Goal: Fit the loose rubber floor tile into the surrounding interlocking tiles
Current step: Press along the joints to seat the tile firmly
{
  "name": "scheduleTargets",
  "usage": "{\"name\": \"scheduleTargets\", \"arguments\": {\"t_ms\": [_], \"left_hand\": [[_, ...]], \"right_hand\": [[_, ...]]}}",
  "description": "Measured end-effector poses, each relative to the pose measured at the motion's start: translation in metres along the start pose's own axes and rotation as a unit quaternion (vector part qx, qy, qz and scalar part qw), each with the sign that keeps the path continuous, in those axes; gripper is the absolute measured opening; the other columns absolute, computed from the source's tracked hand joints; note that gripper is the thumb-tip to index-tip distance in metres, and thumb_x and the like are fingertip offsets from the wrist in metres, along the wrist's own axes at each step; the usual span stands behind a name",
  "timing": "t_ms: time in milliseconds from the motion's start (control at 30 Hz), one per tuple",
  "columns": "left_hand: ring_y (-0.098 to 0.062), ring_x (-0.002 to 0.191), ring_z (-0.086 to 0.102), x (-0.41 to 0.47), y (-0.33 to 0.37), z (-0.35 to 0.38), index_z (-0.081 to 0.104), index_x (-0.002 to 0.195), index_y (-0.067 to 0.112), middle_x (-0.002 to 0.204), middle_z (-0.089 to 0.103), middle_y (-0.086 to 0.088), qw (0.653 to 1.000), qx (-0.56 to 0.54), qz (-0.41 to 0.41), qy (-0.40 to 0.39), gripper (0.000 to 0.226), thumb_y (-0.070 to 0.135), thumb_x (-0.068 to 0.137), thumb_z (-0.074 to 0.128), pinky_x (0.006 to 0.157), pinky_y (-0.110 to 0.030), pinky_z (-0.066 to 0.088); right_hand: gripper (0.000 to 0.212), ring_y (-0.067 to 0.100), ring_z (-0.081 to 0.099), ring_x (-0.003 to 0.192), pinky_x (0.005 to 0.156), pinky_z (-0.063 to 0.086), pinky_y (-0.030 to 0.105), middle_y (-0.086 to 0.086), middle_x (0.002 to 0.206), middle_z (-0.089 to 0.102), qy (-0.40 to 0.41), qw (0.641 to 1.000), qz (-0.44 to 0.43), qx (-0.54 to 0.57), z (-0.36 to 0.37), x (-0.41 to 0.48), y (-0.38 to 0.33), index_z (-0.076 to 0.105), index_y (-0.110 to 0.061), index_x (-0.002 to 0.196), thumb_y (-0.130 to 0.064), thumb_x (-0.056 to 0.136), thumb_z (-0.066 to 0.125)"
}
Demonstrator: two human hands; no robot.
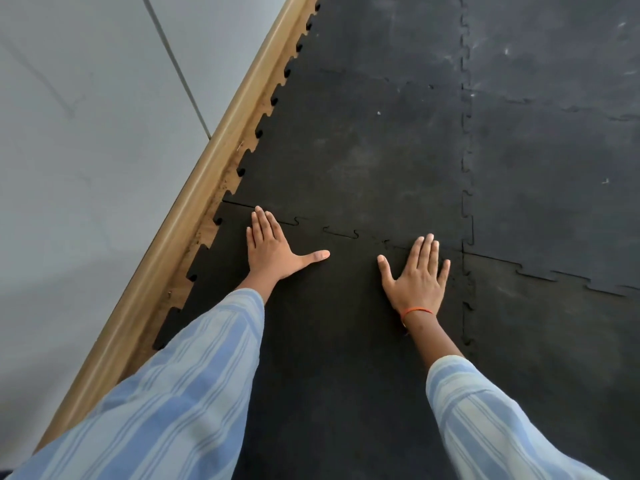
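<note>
2 hands on loose tile point(332, 341) | L hand point(273, 251) | R hand point(417, 271) (baseboard point(166, 244) left)

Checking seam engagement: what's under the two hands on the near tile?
Both the left hand and right hand lie flat, palms down, on the black tile near its far seam. Tabs beneath the fingers are hidden.

Both arms reached forward and down, each in a blue-and-white striped sleeve, the right sleeve point(485, 410) pushed further up the forearm than the left sleeve point(180, 382). The left hand point(273, 251) lay palm-down and flat, fingers together, thumb splayed out to the right. The right hand point(417, 275) was also flat with fingers extended, thumb angled left, an orange thread band point(415, 311) around its wrist.
</note>
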State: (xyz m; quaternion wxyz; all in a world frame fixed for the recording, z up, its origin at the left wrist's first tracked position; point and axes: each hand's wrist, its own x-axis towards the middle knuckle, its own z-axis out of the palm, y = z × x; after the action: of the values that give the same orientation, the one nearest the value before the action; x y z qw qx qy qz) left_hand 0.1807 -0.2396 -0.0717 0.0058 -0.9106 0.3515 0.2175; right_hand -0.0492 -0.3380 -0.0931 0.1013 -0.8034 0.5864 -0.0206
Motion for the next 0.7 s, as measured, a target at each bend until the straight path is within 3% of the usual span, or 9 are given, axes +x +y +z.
{"name": "scheduleTargets", "arguments": {"t_ms": [200, 333, 400, 600, 700], "left_hand": [[-0.031, 0.144, -0.021, -0.005, 0.001, -0.002, -0.019, 0.146, 0.000, 0.155, -0.026, -0.019, 1.000, 0.002, 0.006, -0.001, 0.150, 0.102, 0.045, 0.023, 0.116, -0.047, -0.006], [-0.026, 0.146, -0.015, -0.035, 0.014, 0.028, -0.013, 0.149, 0.004, 0.159, -0.018, -0.013, 0.997, 0.019, 0.056, 0.059, 0.132, 0.097, 0.058, 0.008, 0.116, -0.048, -0.005], [-0.023, 0.147, -0.013, -0.047, 0.020, 0.040, -0.012, 0.150, 0.006, 0.160, -0.016, -0.011, 0.994, 0.028, 0.068, 0.077, 0.124, 0.094, 0.064, 0.006, 0.116, -0.047, -0.005], [-0.025, 0.147, -0.014, -0.053, 0.020, 0.034, -0.012, 0.150, 0.004, 0.159, -0.017, -0.013, 0.993, 0.041, 0.097, 0.046, 0.120, 0.089, 0.070, 0.015, 0.117, -0.048, -0.003], [-0.023, 0.148, -0.009, -0.082, 0.027, 0.048, -0.005, 0.151, 0.004, 0.160, -0.012, -0.012, 0.987, 0.037, 0.144, 0.061, 0.111, 0.084, 0.077, 0.017, 0.120, -0.046, 0.001]], "right_hand": [[0.090, 0.017, -0.010, 0.148, 0.118, -0.010, 0.039, 0.005, 0.161, -0.010, -0.044, 0.999, -0.030, -0.001, -0.011, -0.001, 0.014, -0.004, -0.010, 0.150, -0.070, 0.088, 0.021], [0.089, 0.021, -0.004, 0.148, 0.122, 0.000, 0.043, 0.011, 0.161, -0.002, 0.009, 0.998, 0.068, 0.009, -0.012, -0.025, 0.045, 0.000, -0.005, 0.149, -0.067, 0.088, 0.016], [0.088, 0.021, -0.005, 0.148, 0.122, 0.000, 0.041, 0.011, 0.161, -0.002, 0.002, 0.997, 0.072, 0.005, -0.010, -0.028, 0.048, 0.000, -0.004, 0.149, -0.066, 0.089, 0.017], [0.082, 0.019, -0.011, 0.148, 0.121, -0.005, 0.036, 0.010, 0.160, -0.010, -0.065, 0.998, 0.017, 0.006, -0.023, -0.017, 0.061, -0.005, -0.005, 0.149, -0.060, 0.094, 0.021], [0.080, 0.021, -0.008, 0.148, 0.122, -0.002, 0.037, 0.013, 0.160, -0.007, -0.027, 0.999, 0.041, 0.019, -0.018, -0.058, 0.068, -0.003, -0.003, 0.149, -0.057, 0.095, 0.020]]}}
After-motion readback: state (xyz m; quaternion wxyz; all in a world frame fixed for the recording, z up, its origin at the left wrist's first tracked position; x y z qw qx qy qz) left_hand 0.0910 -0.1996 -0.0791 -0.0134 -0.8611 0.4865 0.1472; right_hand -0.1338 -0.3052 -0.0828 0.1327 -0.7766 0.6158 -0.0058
